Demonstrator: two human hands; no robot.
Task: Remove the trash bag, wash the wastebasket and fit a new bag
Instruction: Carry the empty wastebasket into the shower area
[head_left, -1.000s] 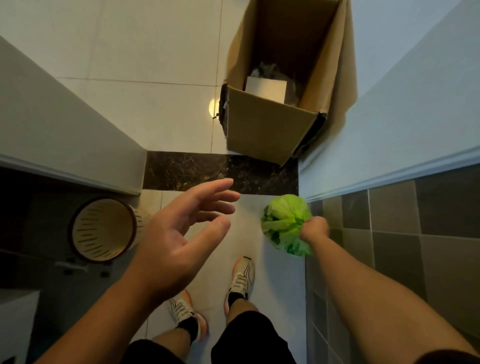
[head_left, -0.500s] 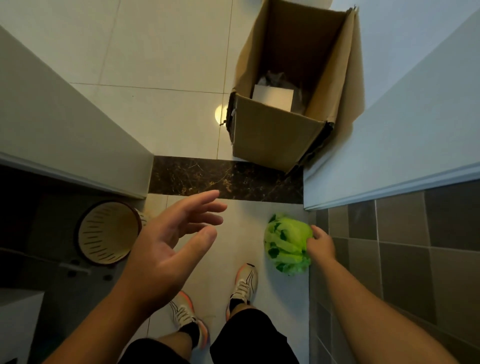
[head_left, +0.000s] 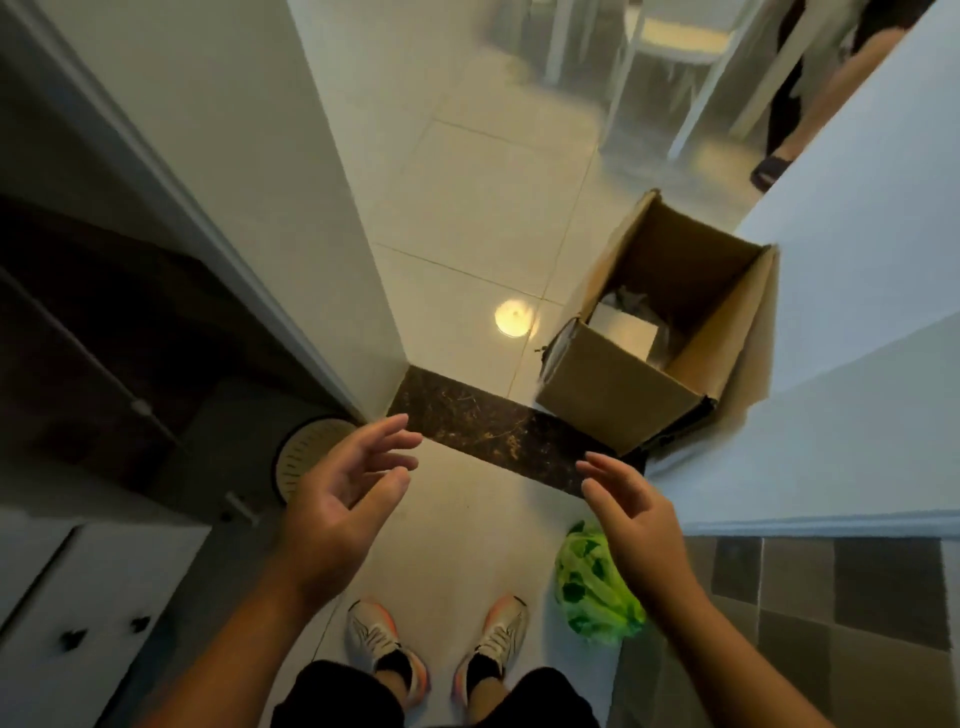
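Fingers of both the left hand (head_left: 337, 499) and right hand (head_left: 631, 514) are spread and hold nothing at frame centre. Bag removal appears complete: the bunched green plastic trash bag (head_left: 595, 587) lies on the floor at lower right, while the round cream slotted wastebasket (head_left: 298, 457) stands bagless at left. Washing and rebagging remain.

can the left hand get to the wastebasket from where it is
Probably yes: the left hand is open and empty, the wastebasket sits just beyond it by the door frame, nothing between.
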